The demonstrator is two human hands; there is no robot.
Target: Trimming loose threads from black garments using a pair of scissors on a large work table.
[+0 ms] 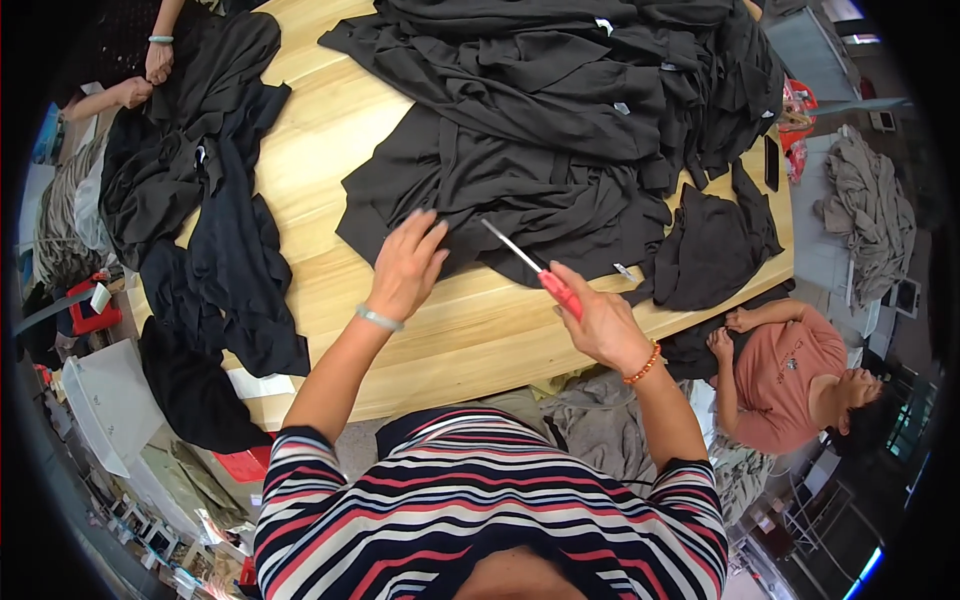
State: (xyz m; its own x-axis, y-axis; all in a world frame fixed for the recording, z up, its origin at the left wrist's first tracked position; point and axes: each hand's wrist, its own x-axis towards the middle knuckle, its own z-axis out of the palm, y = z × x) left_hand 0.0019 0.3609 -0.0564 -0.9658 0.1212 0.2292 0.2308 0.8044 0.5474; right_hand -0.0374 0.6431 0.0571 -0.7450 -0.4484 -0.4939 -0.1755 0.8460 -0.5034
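**Red-Handled Tool Held Over Black Garments**

Above the near edge of the wooden table (330,130), a slim tool (530,265) with a red handle and a thin metal shaft is gripped in the clenched fingers of the right hand (600,322). Its long axis is slanted, with the metal tip pointed up and to the left, toward the pile of black garments (540,110). The handle's lower end is hidden inside the fist, and the exact kind of tool cannot be told. The left hand (405,265) is laid open, fingers released, on the garments' edge.
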